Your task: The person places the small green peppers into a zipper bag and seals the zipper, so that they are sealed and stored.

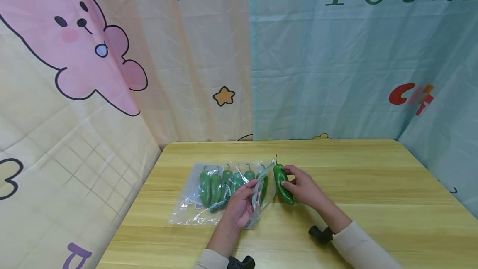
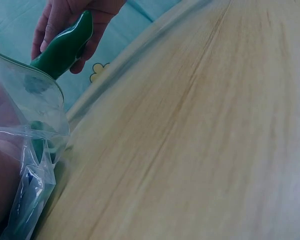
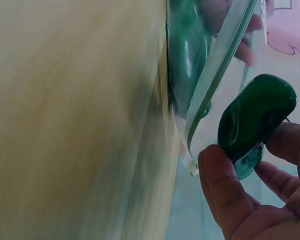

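A clear zip bag [image 1: 186, 214] lies on the table with several green peppers [image 1: 205, 188] side by side inside, stems toward the far edge. My left hand [image 1: 239, 207] grips the bag's mouth at the right end and keeps it parted. Between the fingers and thumb of my right hand [image 1: 307, 189] is another green pepper [image 1: 282, 182], held stem up and tilted just right of the mouth. In the right wrist view, that pepper [image 3: 257, 115] is close beside the bag's green zip edge [image 3: 220, 70]. Part of my left hand shows through the plastic.
The wooden table [image 1: 373, 219] extends to both sides and behind the bag. Printed cloth curtains [image 1: 317, 74] hang at the back and sides. A black wrist device [image 1: 320, 234] sits by the right wrist, and a similar one [image 1: 241, 262] by the left.
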Available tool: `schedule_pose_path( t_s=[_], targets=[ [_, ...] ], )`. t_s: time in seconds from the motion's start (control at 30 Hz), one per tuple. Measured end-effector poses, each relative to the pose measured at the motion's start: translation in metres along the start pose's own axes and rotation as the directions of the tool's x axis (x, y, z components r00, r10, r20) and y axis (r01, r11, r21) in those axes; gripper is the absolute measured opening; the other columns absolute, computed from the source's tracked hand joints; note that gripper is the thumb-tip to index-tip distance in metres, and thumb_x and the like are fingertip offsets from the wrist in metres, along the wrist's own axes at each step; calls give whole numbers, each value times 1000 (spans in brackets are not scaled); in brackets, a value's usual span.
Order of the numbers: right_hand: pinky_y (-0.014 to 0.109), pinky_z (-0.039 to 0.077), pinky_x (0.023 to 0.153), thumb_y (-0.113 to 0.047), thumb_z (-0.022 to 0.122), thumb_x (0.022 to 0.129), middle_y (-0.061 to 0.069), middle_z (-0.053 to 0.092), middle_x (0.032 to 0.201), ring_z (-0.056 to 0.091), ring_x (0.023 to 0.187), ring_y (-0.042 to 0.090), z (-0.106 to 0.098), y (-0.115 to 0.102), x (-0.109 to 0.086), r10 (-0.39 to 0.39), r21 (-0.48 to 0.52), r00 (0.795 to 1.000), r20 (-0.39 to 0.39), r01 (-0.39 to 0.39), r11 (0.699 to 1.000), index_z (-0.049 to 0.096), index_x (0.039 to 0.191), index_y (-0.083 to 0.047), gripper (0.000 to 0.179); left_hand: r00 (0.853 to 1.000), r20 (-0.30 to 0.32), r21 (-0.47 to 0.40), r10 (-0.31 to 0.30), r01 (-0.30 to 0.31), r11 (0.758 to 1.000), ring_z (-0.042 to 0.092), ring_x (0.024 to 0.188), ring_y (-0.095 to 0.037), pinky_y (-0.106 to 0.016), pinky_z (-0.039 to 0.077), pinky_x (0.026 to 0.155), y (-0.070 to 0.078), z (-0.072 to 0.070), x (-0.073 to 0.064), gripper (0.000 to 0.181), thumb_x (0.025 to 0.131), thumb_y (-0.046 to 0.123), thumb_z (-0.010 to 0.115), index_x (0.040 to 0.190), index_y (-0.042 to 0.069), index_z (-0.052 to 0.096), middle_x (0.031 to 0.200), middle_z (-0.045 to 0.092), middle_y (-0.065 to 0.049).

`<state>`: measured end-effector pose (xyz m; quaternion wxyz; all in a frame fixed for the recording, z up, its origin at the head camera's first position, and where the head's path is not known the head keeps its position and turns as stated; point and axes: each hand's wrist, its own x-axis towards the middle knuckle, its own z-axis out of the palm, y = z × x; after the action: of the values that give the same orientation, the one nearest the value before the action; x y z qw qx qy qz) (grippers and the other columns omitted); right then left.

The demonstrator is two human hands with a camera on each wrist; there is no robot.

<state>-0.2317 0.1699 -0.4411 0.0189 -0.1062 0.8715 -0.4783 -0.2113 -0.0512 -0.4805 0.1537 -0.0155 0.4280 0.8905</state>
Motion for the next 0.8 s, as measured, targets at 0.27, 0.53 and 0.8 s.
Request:
schedule_pose_path(
  t_s=[0.27, 0.53, 0.8],
  targets=[
    [35, 58, 69, -10, 65, 95, 18, 58, 127, 64, 90, 23, 8, -1, 1, 36, -29, 999, 29, -35, 999, 54, 134, -5, 41, 1000, 2, 10, 1, -1, 1000, 64, 78, -6, -15, 52, 58, 0, 1, 0, 33, 95, 1, 50, 127, 3, 60, 110, 70, -1],
    [34, 57, 69, -13, 67, 94, 18, 60, 124, 65, 89, 23, 13, -1, 0, 41, -29, 999, 35, -40, 999, 57, 130, -4, 38, 1000, 0, 20, 3, -3, 1000, 63, 78, -5, -15, 52, 58, 0, 0, -1, 34, 95, 1, 50, 129, 2, 58, 112, 70, -2],
    [34, 57, 69, -20, 68, 94, 15, 61, 126, 62, 91, 21, 17, -2, 5, 40, -48, 999, 34, -38, 998, 59, 131, -5, 41, 1000, -3, 40, 3, -3, 999, 63, 79, -6, -15, 52, 58, 2, 1, -1, 34, 95, 1, 50, 128, 2, 59, 113, 69, -3]
  ],
)
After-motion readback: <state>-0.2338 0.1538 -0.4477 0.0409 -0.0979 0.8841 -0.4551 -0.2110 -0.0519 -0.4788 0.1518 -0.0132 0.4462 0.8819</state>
